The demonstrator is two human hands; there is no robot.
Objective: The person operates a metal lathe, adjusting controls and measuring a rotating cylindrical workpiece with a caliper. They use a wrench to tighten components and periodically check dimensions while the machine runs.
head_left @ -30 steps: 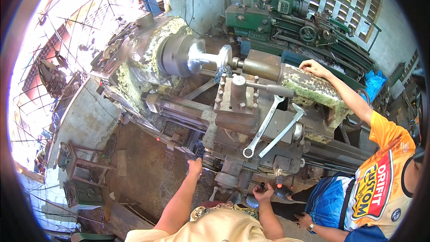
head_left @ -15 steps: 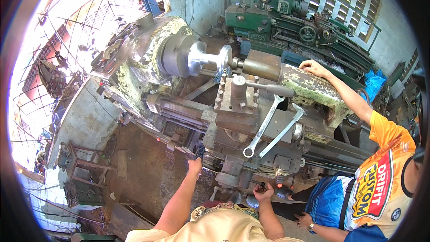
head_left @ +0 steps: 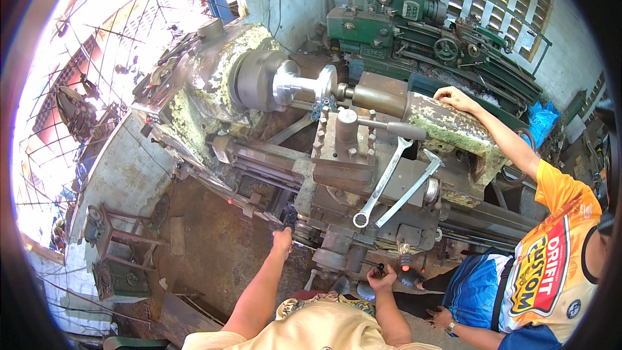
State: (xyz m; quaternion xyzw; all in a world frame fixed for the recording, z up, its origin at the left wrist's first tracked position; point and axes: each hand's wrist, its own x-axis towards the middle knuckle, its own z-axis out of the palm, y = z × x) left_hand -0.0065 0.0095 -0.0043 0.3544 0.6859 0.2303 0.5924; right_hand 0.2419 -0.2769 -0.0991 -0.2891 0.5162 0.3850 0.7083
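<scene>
My left hand [head_left: 282,241] is closed around a dark handle [head_left: 288,217] at the front left of the lathe carriage, beside a handwheel [head_left: 307,234]. Lower right of it, my right hand [head_left: 381,277] has its fingers curled at the black-knobbed crank handle [head_left: 378,266] of the cross slide. Beyond my hands stands the square tool post [head_left: 345,135] with its clamping lever. A shiny flanged metal workpiece [head_left: 301,85] lies between the chuck [head_left: 258,81] and the tailstock [head_left: 382,100]. Dark turnings hang by the workpiece's right flange.
On the carriage rest a ring spanner [head_left: 382,185] and a second long metal tool [head_left: 408,188]. At right a co-worker [head_left: 551,253] leans one hand on the tailstock. A green lathe [head_left: 414,32] stands behind. A metal frame [head_left: 129,236] is on the floor at left.
My hands stay in the same places. The bright reflections on the workpiece and the blur on the chuck look different. The co-worker's hand remains on the tailstock.
</scene>
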